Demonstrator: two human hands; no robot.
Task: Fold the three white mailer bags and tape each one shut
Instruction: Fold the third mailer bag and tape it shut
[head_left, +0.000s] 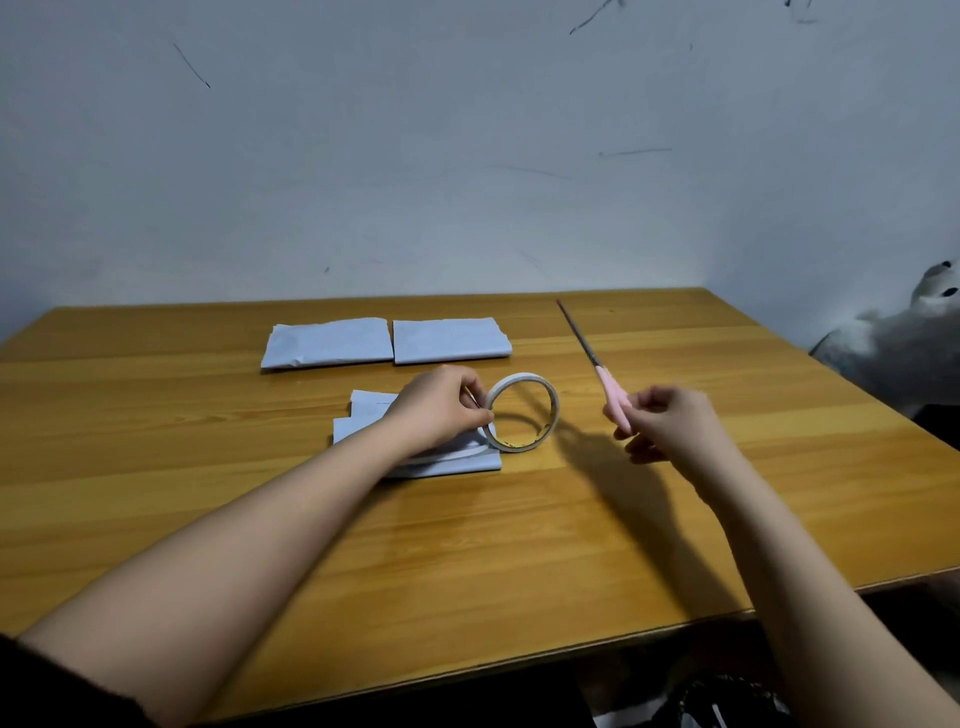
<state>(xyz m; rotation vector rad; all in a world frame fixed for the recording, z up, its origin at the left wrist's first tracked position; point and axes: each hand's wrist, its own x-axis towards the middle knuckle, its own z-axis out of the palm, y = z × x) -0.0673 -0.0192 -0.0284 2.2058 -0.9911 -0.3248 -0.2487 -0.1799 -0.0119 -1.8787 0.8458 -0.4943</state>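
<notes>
Two folded white mailer bags lie side by side at the back of the wooden table, one on the left and one on the right. A third folded white bag lies nearer, partly under my left hand. That hand pinches a white tape roll standing on edge at the bag's right end, with a strip of tape running from the roll along the bag. My right hand grips the pink handles of a pair of scissors, blades closed and pointing away to the back.
The table's right edge runs diagonally at the right, with a grey soft toy beyond it. A plain wall stands behind the table. Dark items lie on the floor under the front edge.
</notes>
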